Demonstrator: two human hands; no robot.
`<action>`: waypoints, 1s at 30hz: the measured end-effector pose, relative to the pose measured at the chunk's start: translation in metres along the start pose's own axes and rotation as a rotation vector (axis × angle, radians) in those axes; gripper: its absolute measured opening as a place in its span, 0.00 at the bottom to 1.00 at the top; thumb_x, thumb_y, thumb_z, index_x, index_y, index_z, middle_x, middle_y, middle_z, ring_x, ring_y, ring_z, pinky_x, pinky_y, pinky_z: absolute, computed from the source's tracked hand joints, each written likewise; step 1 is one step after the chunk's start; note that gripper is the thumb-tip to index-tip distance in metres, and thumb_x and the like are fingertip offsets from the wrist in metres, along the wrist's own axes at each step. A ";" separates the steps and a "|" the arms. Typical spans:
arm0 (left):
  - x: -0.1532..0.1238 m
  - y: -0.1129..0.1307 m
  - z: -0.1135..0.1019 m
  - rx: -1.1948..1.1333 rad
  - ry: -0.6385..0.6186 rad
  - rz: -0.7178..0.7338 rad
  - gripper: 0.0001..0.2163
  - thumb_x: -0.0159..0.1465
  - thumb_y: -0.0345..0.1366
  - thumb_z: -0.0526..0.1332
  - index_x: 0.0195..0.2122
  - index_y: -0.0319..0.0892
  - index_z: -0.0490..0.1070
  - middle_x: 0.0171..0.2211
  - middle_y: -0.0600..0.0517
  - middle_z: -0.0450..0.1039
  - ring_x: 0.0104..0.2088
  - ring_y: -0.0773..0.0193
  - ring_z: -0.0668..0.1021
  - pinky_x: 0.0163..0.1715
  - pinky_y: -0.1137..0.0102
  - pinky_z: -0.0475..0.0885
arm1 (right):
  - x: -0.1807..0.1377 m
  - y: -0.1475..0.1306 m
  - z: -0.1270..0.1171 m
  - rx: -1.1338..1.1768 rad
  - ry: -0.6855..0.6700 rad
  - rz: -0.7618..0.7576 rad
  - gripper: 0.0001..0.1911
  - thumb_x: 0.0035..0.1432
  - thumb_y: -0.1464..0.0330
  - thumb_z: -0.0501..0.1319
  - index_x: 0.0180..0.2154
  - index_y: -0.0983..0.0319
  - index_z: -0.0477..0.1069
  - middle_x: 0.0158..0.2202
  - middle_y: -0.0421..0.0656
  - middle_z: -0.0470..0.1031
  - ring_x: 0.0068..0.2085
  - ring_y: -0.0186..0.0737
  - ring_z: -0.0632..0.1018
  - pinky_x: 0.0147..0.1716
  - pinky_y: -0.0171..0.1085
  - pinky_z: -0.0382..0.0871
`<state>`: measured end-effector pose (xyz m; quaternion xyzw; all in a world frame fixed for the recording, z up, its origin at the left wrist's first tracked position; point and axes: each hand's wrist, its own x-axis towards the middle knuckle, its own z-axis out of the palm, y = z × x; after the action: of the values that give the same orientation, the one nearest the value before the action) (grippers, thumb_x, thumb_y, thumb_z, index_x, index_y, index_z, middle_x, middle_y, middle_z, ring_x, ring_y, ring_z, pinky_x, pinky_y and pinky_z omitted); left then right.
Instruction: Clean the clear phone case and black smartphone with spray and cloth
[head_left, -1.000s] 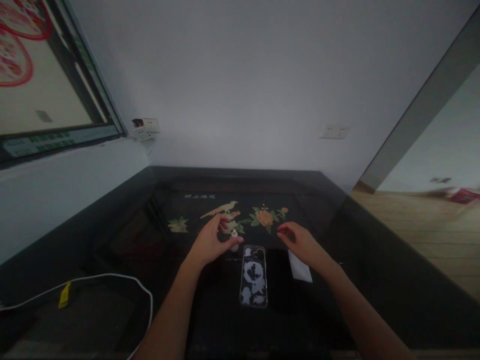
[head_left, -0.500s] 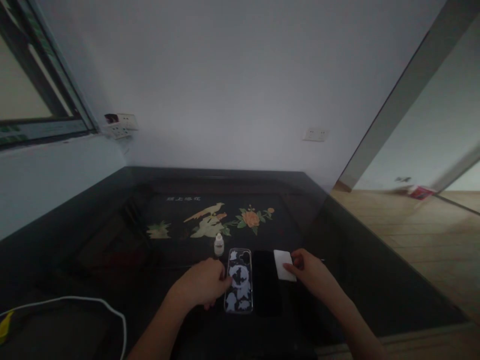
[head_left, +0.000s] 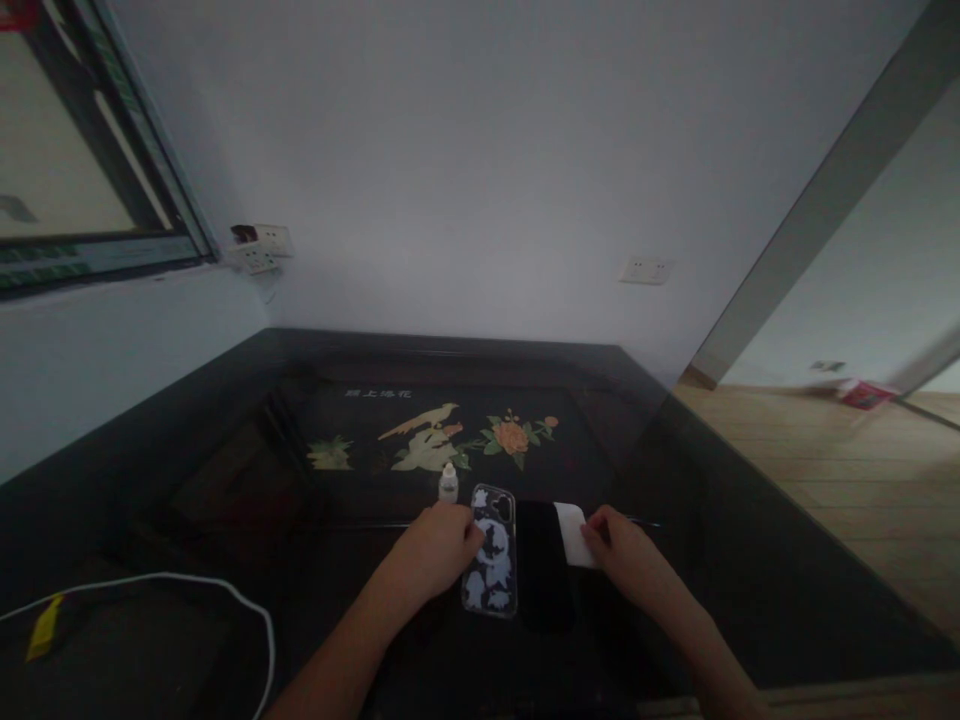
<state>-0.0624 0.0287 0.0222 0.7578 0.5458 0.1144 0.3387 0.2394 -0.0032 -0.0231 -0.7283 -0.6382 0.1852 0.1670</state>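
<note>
My left hand (head_left: 442, 545) is closed on the left edge of a clear phone case (head_left: 496, 575) with white cartoon shapes and a ring, its thumb lying over the edge. A black phone (head_left: 544, 565) lies flat just right of the case, dark against the dark table. In my right hand (head_left: 613, 545) the right edge of a white square piece (head_left: 572, 533) is pinched; whether it is card or cloth I cannot tell. Its left side meets the phone's right edge. A small white-capped bottle (head_left: 448, 484) stands upright behind my left hand.
The glossy black table (head_left: 450, 350) carries an inlaid bird and flower picture (head_left: 510, 437). A white cable (head_left: 165, 576) with a yellow tag (head_left: 45, 628) curves at the left. Wall sockets (head_left: 646, 270) are above the table's back edge. A red and white box (head_left: 866, 393) lies on the floor.
The view has shifted, moving the scene slightly right. My left hand has closed over the case's edge, and the case is turned a little. The white piece is against the phone's edge.
</note>
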 end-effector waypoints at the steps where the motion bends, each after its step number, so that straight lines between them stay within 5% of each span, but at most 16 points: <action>1: 0.001 -0.001 0.001 -0.105 -0.044 -0.033 0.12 0.65 0.40 0.55 0.26 0.42 0.68 0.23 0.49 0.74 0.22 0.59 0.79 0.24 0.69 0.71 | 0.001 0.000 -0.002 0.038 0.008 -0.023 0.09 0.67 0.64 0.54 0.34 0.59 0.67 0.32 0.45 0.79 0.35 0.45 0.80 0.35 0.39 0.66; 7: 0.009 -0.003 0.013 -0.496 -0.092 0.048 0.11 0.63 0.40 0.59 0.26 0.43 0.61 0.22 0.54 0.72 0.24 0.62 0.81 0.19 0.76 0.67 | 0.005 -0.010 -0.015 0.331 0.144 -0.062 0.13 0.63 0.56 0.56 0.34 0.58 0.68 0.28 0.42 0.78 0.30 0.44 0.79 0.31 0.39 0.70; 12: 0.010 0.006 0.019 -0.741 -0.115 0.085 0.13 0.62 0.41 0.63 0.31 0.45 0.58 0.26 0.54 0.74 0.28 0.58 0.84 0.20 0.76 0.70 | 0.010 -0.023 -0.029 0.647 0.272 -0.092 0.25 0.57 0.53 0.65 0.50 0.60 0.68 0.32 0.43 0.81 0.34 0.46 0.82 0.35 0.41 0.77; 17: 0.011 0.015 0.026 -0.967 -0.227 0.067 0.18 0.62 0.44 0.65 0.42 0.46 0.56 0.32 0.51 0.80 0.27 0.61 0.83 0.21 0.73 0.74 | 0.013 -0.041 -0.042 0.575 0.365 -0.167 0.20 0.61 0.52 0.64 0.42 0.62 0.76 0.36 0.48 0.82 0.35 0.46 0.83 0.36 0.41 0.78; 20: 0.014 0.015 0.031 -0.957 -0.227 0.058 0.20 0.63 0.46 0.64 0.49 0.43 0.59 0.32 0.49 0.81 0.24 0.64 0.81 0.18 0.77 0.70 | 0.011 -0.057 -0.042 0.424 0.491 -0.320 0.15 0.65 0.57 0.61 0.41 0.61 0.78 0.43 0.49 0.83 0.44 0.48 0.83 0.45 0.43 0.78; 23: 0.017 0.015 0.033 -0.977 -0.219 0.054 0.21 0.63 0.47 0.63 0.51 0.40 0.64 0.35 0.46 0.81 0.25 0.63 0.83 0.19 0.78 0.69 | 0.007 -0.070 -0.032 0.339 0.440 -0.517 0.13 0.67 0.67 0.59 0.48 0.58 0.80 0.51 0.48 0.82 0.52 0.48 0.82 0.57 0.48 0.75; 30: 0.022 0.011 0.032 -1.045 -0.100 -0.003 0.18 0.62 0.47 0.64 0.47 0.43 0.66 0.35 0.50 0.79 0.31 0.61 0.83 0.26 0.71 0.76 | -0.014 -0.078 -0.004 0.257 0.215 -0.805 0.24 0.63 0.79 0.57 0.55 0.55 0.78 0.57 0.43 0.79 0.57 0.43 0.80 0.60 0.44 0.74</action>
<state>-0.0282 0.0342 0.0010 0.4916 0.4003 0.3347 0.6972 0.1720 -0.0070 0.0181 -0.4098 -0.8221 0.1064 0.3805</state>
